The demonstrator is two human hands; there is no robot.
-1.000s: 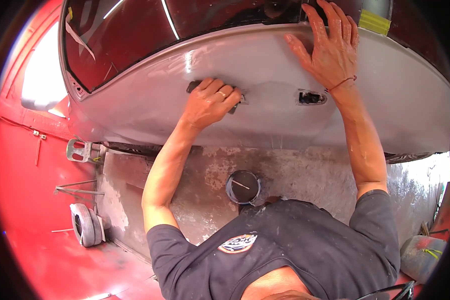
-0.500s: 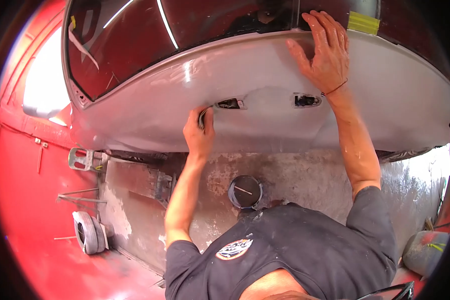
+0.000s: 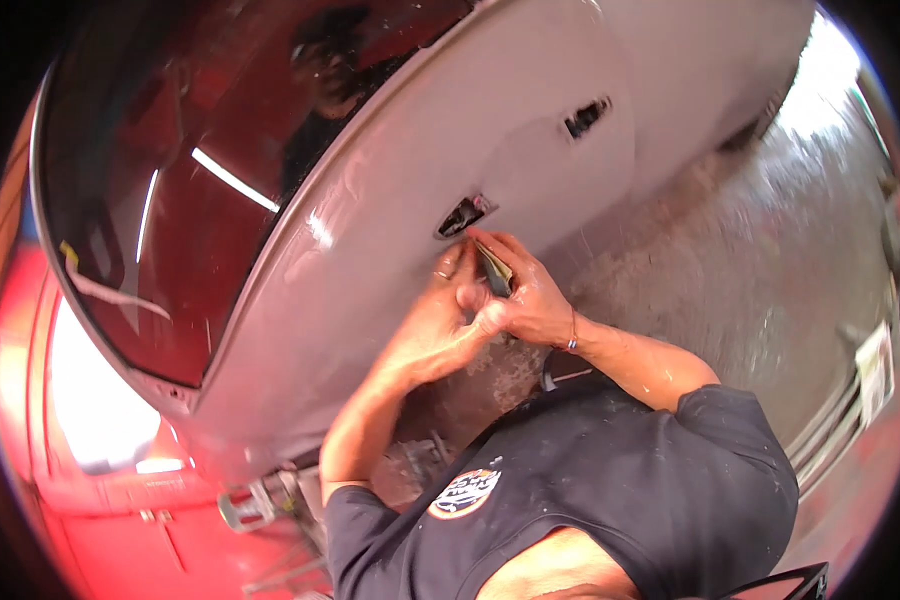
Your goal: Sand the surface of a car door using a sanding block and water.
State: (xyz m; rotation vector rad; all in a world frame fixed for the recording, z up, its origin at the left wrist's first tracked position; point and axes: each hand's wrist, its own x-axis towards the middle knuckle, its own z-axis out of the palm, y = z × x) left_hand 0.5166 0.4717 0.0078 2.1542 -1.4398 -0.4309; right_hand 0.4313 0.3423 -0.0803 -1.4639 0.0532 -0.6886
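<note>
Pad (image 3: 498, 271), thin, dark-faced, tan-edged, looks like folded sheet; I see it between both hands, long axis slanting upper left to lower right. Right hand (image 3: 537, 305) is on it: narrow grip, pad pinched between fingers and thumb. Left hand (image 3: 432, 318) is close by on the other side, blurred; I can't tell if it grips. Dark oval cutout (image 3: 462, 217) lies just past the fingertips, upper left, in a matte grey curved car door panel (image 3: 370, 260). Glossy red wall (image 3: 100, 545) lower left, wet-looking grey concrete floor (image 3: 705, 255) right.
</note>
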